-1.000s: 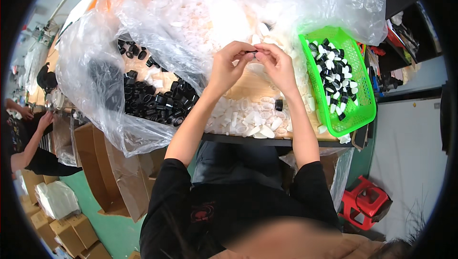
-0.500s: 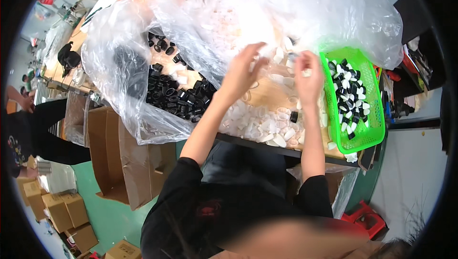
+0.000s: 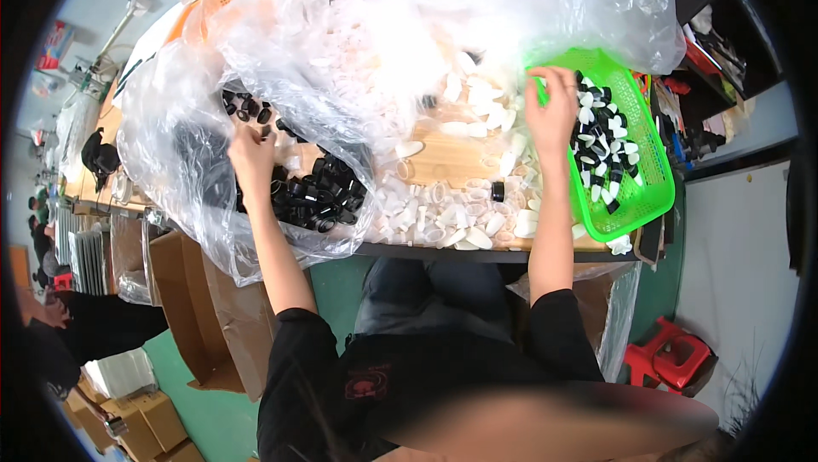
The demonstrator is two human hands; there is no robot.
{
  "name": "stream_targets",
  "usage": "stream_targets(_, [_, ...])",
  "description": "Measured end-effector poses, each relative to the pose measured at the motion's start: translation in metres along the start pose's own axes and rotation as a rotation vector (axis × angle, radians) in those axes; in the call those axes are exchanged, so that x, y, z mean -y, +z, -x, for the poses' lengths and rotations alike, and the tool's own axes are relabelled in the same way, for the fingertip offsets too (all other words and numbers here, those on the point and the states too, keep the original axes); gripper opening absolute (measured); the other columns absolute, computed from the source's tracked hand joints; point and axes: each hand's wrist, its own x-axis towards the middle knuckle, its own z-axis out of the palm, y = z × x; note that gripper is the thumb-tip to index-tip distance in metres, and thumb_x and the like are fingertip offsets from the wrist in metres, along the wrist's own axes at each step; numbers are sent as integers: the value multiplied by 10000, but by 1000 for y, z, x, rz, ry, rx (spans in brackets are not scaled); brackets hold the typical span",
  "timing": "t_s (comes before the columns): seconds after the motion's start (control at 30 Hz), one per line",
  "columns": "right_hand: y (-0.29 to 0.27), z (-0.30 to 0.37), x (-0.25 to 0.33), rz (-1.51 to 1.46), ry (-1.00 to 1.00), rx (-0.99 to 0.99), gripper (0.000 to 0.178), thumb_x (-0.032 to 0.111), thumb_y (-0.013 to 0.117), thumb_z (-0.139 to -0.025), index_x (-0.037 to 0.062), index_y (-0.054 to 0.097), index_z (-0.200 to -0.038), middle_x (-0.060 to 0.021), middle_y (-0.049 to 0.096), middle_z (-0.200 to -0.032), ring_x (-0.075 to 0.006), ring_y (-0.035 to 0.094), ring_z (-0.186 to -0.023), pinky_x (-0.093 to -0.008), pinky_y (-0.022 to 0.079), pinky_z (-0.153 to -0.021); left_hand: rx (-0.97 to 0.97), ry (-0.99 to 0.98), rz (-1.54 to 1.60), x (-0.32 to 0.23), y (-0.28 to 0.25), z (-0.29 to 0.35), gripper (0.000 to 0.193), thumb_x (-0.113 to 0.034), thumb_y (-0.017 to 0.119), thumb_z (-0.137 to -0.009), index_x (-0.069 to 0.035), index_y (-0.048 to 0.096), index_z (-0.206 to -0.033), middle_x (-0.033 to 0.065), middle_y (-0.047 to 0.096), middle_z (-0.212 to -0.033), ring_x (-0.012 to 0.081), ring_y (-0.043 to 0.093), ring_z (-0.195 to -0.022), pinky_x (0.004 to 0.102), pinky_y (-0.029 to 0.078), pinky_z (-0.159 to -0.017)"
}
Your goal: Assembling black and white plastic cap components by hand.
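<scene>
My left hand (image 3: 251, 154) reaches into the clear plastic bag (image 3: 183, 109) among black ring-shaped caps (image 3: 315, 198). Its fingers point down and are pinched together, with a dark piece at the fingertips; whether it is gripped I cannot make out. My right hand (image 3: 552, 109) hovers by the left rim of the green basket (image 3: 656, 194). Its fingers are bent and apart, and nothing shows in them. In the basket lie several joined black-and-white pieces (image 3: 603, 143). Oval white pieces (image 3: 486, 104) and translucent ones are spread over the wooden tabletop (image 3: 452, 160) between my hands.
A lone black cap (image 3: 498, 191) stands near the table's front edge. Behind is a large plastic bag (image 3: 588, 2) with pale pieces. An open cardboard box (image 3: 192, 309) is below left, a red stool (image 3: 673, 355) below right. Another person's dark-clothed legs (image 3: 119, 326) show at far left.
My left hand has moved left from the middle of the table into the bag of black caps. The right hand stays near the basket. The whole view has shifted a little.
</scene>
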Motion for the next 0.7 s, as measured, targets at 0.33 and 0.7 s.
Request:
stream_targets(0.33, [27, 38, 23, -164, -162, 698, 146, 129, 658, -844, 43, 654, -962, -105, 643, -934, -271, 617, -870, -358, 498, -777, 425, 6, 1022, -137, -21, -4, 344, -19, 755, -784, -44, 683, -1119, 34, 652, -930, 68, 581, -718, 185, 466, -653])
stream_targets(0.7, [15, 19, 57, -631, 47, 363, 119, -2, 674, -838, 11, 649, -954, -44, 608, -817, -107, 562, -714, -238, 459, -659, 801, -104, 1617, -197, 60, 34, 317, -29, 551, -955, 19, 553, -1268, 104, 659, -1085, 180, 674, -883, 293, 535, -867])
